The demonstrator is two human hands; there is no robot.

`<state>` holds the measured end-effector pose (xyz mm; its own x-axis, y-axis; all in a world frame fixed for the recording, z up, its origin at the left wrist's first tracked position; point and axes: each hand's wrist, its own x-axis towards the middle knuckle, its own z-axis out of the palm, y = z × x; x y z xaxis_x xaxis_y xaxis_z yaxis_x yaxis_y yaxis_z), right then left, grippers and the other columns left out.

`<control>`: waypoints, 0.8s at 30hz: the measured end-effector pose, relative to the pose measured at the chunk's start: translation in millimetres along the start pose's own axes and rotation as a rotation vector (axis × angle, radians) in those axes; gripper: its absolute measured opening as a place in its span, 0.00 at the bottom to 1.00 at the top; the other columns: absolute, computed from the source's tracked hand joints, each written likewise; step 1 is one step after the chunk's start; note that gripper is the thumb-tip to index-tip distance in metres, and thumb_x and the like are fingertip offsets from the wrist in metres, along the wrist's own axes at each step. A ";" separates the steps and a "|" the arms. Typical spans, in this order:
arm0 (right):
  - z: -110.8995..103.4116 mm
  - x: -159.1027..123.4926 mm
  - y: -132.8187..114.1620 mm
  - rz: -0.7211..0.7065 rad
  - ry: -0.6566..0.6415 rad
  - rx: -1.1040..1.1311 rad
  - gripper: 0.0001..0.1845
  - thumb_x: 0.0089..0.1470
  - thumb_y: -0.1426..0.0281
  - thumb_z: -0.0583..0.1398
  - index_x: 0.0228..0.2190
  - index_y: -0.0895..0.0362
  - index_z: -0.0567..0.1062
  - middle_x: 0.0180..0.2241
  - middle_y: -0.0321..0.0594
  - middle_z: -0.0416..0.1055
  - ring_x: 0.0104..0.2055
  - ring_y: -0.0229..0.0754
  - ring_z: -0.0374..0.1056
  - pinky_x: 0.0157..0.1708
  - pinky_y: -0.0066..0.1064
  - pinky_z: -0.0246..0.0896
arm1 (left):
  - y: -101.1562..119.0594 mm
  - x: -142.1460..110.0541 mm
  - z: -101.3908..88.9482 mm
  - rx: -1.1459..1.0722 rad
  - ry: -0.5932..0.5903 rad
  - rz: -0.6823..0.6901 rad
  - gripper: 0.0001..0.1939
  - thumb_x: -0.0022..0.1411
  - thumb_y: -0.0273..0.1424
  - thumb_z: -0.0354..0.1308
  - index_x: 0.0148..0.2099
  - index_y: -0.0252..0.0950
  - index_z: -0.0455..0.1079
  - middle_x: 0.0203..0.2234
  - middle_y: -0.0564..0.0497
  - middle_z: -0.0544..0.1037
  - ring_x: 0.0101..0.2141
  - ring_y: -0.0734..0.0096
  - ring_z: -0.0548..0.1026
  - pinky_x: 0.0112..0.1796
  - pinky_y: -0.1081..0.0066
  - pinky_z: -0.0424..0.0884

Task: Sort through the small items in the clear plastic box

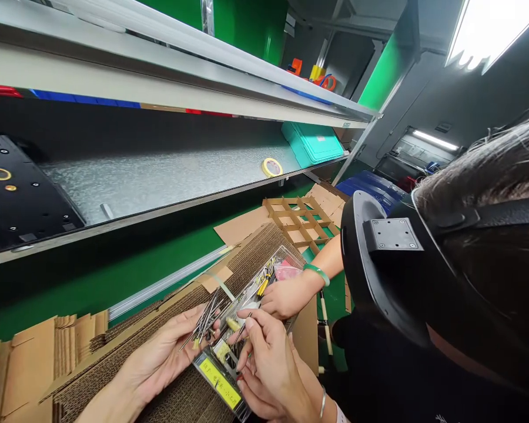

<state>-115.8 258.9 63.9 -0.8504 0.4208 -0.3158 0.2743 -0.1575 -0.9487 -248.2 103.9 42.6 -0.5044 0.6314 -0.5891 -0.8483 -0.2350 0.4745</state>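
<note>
My left hand is palm up, fingers curled around a bunch of thin metal rods, some with yellowish ends. Beside it, my right hand pinches what looks like one thin dark rod above a clear plastic box. A yellow label with handwriting is on the box's near end. Inside lie several small parts, among them yellow-handled pieces and a pink bag. A co-worker's hand with a green bangle reaches into the box. Another co-worker's hand is partly hidden beneath my right hand.
Stacked corrugated cardboard lies under the box. Behind are cardboard dividers and a metal shelf holding yellow tape, a teal case and a black panel. A co-worker wearing black headgear leans in from the right.
</note>
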 end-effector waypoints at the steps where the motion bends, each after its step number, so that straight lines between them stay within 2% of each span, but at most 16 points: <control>1: 0.7 0.7 0.9 0.003 0.009 -0.045 0.24 0.66 0.54 0.54 0.52 0.55 0.77 0.38 0.44 0.79 0.20 0.35 0.69 0.20 0.27 0.56 | -0.7 1.1 -1.3 0.019 -0.008 0.001 0.16 0.54 0.16 0.70 0.47 0.25 0.78 0.40 0.37 0.81 0.36 0.61 0.82 0.39 0.65 0.85; 3: 1.5 1.8 1.4 0.002 0.036 -0.164 0.26 0.68 0.55 0.52 0.58 0.53 0.74 0.38 0.44 0.80 0.25 0.40 0.75 0.28 0.32 0.66 | -1.9 3.3 -2.6 0.041 -0.018 -0.001 0.16 0.54 0.17 0.71 0.47 0.25 0.78 0.40 0.37 0.81 0.35 0.62 0.81 0.39 0.65 0.85; 4: 1.6 2.0 1.0 -0.011 0.055 -0.218 0.26 0.68 0.56 0.51 0.61 0.53 0.72 0.38 0.44 0.81 0.29 0.43 0.77 0.35 0.36 0.70 | -2.2 4.1 -2.4 0.042 -0.026 -0.003 0.16 0.54 0.18 0.71 0.46 0.26 0.78 0.41 0.37 0.81 0.35 0.64 0.81 0.39 0.66 0.85; 6: 1.8 0.8 -0.1 -0.044 0.113 -0.316 0.27 0.68 0.57 0.53 0.63 0.53 0.70 0.41 0.46 0.82 0.38 0.47 0.79 0.53 0.44 0.69 | -2.2 4.5 -0.2 0.049 -0.039 0.001 0.16 0.55 0.19 0.71 0.46 0.27 0.78 0.41 0.38 0.81 0.35 0.65 0.81 0.39 0.67 0.84; 7: 2.2 -0.3 -0.3 -0.058 0.137 -0.350 0.27 0.68 0.58 0.54 0.63 0.53 0.71 0.42 0.47 0.82 0.41 0.47 0.79 0.58 0.46 0.66 | -2.0 4.0 1.6 0.066 -0.054 0.001 0.16 0.55 0.20 0.72 0.47 0.27 0.78 0.41 0.38 0.81 0.35 0.65 0.81 0.38 0.68 0.84; 8: 2.9 -1.7 0.2 -0.066 0.146 -0.357 0.25 0.68 0.57 0.55 0.60 0.53 0.73 0.43 0.47 0.82 0.41 0.47 0.79 0.59 0.46 0.65 | -1.7 3.0 3.8 0.089 -0.073 0.000 0.16 0.55 0.21 0.72 0.47 0.28 0.78 0.42 0.38 0.81 0.36 0.64 0.81 0.39 0.67 0.84; 9: 4.1 -3.2 1.4 -0.068 0.134 -0.330 0.24 0.68 0.55 0.55 0.57 0.53 0.76 0.41 0.46 0.81 0.39 0.46 0.79 0.55 0.44 0.68 | -1.4 1.8 6.1 0.117 -0.091 0.004 0.16 0.56 0.23 0.72 0.48 0.29 0.79 0.44 0.38 0.81 0.37 0.63 0.81 0.40 0.67 0.83; 10: 5.7 -4.4 3.3 -0.059 0.101 -0.270 0.25 0.68 0.52 0.54 0.54 0.53 0.77 0.38 0.45 0.81 0.35 0.44 0.78 0.46 0.39 0.72 | -1.3 0.5 8.3 0.148 -0.101 0.016 0.17 0.56 0.25 0.73 0.48 0.30 0.79 0.44 0.38 0.81 0.38 0.63 0.81 0.41 0.67 0.83; 11: 7.6 -5.5 5.8 -0.044 0.051 -0.188 0.27 0.67 0.49 0.53 0.51 0.54 0.78 0.35 0.44 0.80 0.31 0.42 0.77 0.35 0.34 0.71 | -1.5 -0.8 10.2 0.180 -0.107 0.031 0.16 0.56 0.27 0.73 0.48 0.30 0.79 0.45 0.39 0.81 0.40 0.63 0.80 0.42 0.68 0.82; 12: 9.7 -6.2 8.5 -0.029 -0.001 -0.094 0.29 0.67 0.46 0.53 0.50 0.55 0.78 0.34 0.44 0.79 0.26 0.39 0.75 0.25 0.29 0.66 | -1.9 -2.1 11.7 0.214 -0.112 0.050 0.16 0.57 0.29 0.73 0.47 0.31 0.80 0.45 0.40 0.81 0.41 0.64 0.80 0.44 0.69 0.81; 14: 13.5 -6.7 13.6 -0.003 -0.060 0.067 0.32 0.65 0.44 0.53 0.50 0.58 0.76 0.36 0.44 0.77 0.23 0.35 0.72 0.15 0.22 0.53 | -3.2 -4.3 13.4 0.303 -0.108 0.089 0.17 0.57 0.34 0.74 0.47 0.33 0.80 0.46 0.42 0.81 0.43 0.66 0.79 0.47 0.72 0.78; 16: 15.9 -6.3 17.1 0.013 -0.063 0.153 0.33 0.62 0.43 0.57 0.52 0.59 0.74 0.36 0.43 0.75 0.23 0.33 0.72 0.13 0.18 0.52 | -4.2 -6.4 14.6 0.466 -0.077 0.143 0.21 0.57 0.42 0.73 0.48 0.35 0.80 0.45 0.45 0.82 0.43 0.67 0.78 0.47 0.75 0.76; 20: 15.1 -3.5 23.3 0.027 -0.110 0.269 0.31 0.57 0.49 0.67 0.49 0.62 0.74 0.34 0.42 0.75 0.26 0.34 0.73 0.17 0.16 0.62 | -1.2 -11.2 20.1 0.871 -0.032 0.260 0.30 0.58 0.55 0.67 0.52 0.38 0.79 0.40 0.48 0.83 0.42 0.62 0.78 0.41 0.74 0.73; 22: 13.6 -1.6 28.8 0.005 -0.127 0.333 0.27 0.59 0.52 0.66 0.46 0.62 0.75 0.33 0.43 0.76 0.25 0.33 0.72 0.18 0.16 0.63 | 2.1 -13.3 24.1 0.941 -0.061 0.275 0.31 0.59 0.57 0.65 0.52 0.38 0.79 0.40 0.48 0.82 0.42 0.61 0.78 0.42 0.72 0.73; 24: 12.6 -0.5 34.3 -0.011 -0.121 0.374 0.26 0.61 0.53 0.64 0.47 0.62 0.75 0.34 0.43 0.76 0.25 0.33 0.72 0.18 0.18 0.64 | 4.7 -14.3 27.0 0.905 -0.076 0.276 0.31 0.58 0.57 0.66 0.51 0.38 0.79 0.44 0.46 0.82 0.44 0.60 0.79 0.45 0.71 0.75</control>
<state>-111.6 242.0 31.8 -0.9054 0.3193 -0.2797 0.1013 -0.4773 -0.8729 -240.6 113.7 71.0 -0.6292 0.6931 -0.3517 -0.2378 0.2592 0.9361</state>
